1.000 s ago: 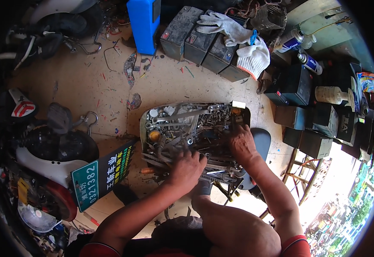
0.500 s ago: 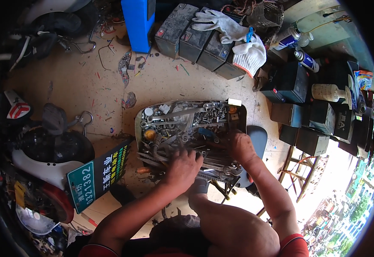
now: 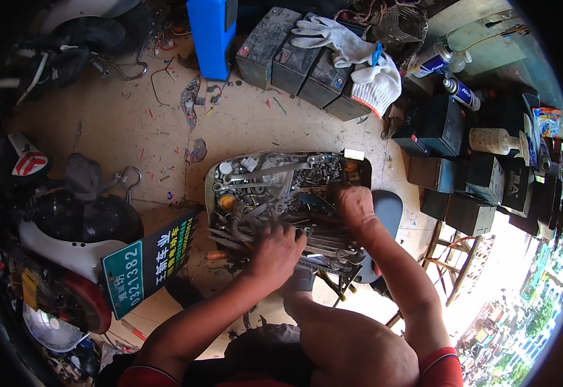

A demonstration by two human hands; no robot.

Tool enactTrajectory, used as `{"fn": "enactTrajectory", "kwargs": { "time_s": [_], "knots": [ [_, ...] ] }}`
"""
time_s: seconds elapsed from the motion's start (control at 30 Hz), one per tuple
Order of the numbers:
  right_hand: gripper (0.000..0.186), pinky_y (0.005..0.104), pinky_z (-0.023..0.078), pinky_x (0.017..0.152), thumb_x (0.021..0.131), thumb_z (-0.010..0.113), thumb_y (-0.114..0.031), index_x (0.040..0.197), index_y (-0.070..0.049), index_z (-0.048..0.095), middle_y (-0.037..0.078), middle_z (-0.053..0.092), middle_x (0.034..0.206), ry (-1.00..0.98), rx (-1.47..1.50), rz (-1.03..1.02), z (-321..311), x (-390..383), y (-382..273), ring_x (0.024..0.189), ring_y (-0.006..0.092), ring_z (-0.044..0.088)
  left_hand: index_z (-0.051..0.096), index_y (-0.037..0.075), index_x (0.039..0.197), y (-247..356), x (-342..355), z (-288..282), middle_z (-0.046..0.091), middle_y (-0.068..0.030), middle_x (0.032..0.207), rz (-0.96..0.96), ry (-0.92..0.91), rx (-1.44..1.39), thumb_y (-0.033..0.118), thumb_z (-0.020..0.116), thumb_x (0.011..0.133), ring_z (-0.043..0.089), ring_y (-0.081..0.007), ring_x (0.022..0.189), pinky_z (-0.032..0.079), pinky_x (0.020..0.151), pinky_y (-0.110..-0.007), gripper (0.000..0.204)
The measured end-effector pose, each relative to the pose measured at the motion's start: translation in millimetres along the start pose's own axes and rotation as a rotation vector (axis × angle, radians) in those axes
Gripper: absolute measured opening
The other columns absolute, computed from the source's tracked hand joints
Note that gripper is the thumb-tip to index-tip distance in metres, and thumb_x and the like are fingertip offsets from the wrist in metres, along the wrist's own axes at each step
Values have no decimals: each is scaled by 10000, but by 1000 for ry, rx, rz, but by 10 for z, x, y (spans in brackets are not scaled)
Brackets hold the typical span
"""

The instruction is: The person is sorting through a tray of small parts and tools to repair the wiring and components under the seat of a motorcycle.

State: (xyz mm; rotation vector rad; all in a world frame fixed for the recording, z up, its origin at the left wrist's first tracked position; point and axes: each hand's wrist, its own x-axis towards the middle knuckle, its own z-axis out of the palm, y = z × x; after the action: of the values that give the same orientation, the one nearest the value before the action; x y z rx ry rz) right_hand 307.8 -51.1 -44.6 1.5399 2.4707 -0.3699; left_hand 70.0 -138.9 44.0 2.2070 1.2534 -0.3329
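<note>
A shallow bin (image 3: pixel 366 169) full of tools and small metal parts is in front of me. My left hand (image 3: pixel 277 250) rests on the pile of wrenches and long metal tools in its near half, fingers bent and slightly apart. At the bin's right side, my right hand (image 3: pixel 357 205) reaches down among the tools; its fingertips are hidden, so I cannot see whether they hold anything. Close to it lies a blue-handled tool (image 3: pixel 312 200). A long silver wrench (image 3: pixel 268 173) crosses the far part, among nuts and bolts. An orange-brown handle (image 3: pixel 215 255) juts out at the near left.
Black batteries (image 3: pixel 265 48) line the far side, with white work gloves (image 3: pixel 333 39) on top. A blue box-like stand (image 3: pixel 209 39) is beside them. More batteries (image 3: pixel 441 126) and spray cans (image 3: pixel 462 93) are at right. Scooters (image 3: pixel 81 219) stand at left; a dark seat (image 3: pixel 388 222) adjoins the bin.
My right hand has moved a little farther away and to the left, deeper over the tools. My left hand has stayed nearly still on the pile.
</note>
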Motion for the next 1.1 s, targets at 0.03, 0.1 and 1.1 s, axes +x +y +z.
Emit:
{"fn": "enactTrajectory", "kwargs": {
  "time_s": [0.03, 0.1, 1.1],
  "knots": [
    [121, 417, 578, 627, 885, 618, -130, 934, -115, 727, 125, 752, 791, -2, -2, 1, 46, 8, 25, 764, 293, 756, 561, 76, 1396, 7, 0, 4, 587, -140, 1184, 2, 0, 3, 273, 870, 706, 585, -330, 1132, 469, 1001, -485, 781],
    [133, 414, 571, 612, 876, 615, -135, 913, -127, 743, 123, 753, 785, -123, -122, 20, 118, 109, 28, 752, 289, 757, 558, 74, 1397, 1, -9, 18, 587, -142, 1189, 2, 17, -4, 273, 871, 706, 585, -332, 1138, 467, 1006, -487, 784],
    [183, 330, 586, 846, 936, 776, -172, 1013, -29, 693, 86, 721, 990, -204, 1605, 443, -600, -32, -188, 980, 204, 716, 611, 86, 1297, -2, -18, 35, 628, -142, 1150, -3, 53, -9, 212, 758, 774, 602, -355, 1131, 455, 1000, -496, 558]
  ]
}}
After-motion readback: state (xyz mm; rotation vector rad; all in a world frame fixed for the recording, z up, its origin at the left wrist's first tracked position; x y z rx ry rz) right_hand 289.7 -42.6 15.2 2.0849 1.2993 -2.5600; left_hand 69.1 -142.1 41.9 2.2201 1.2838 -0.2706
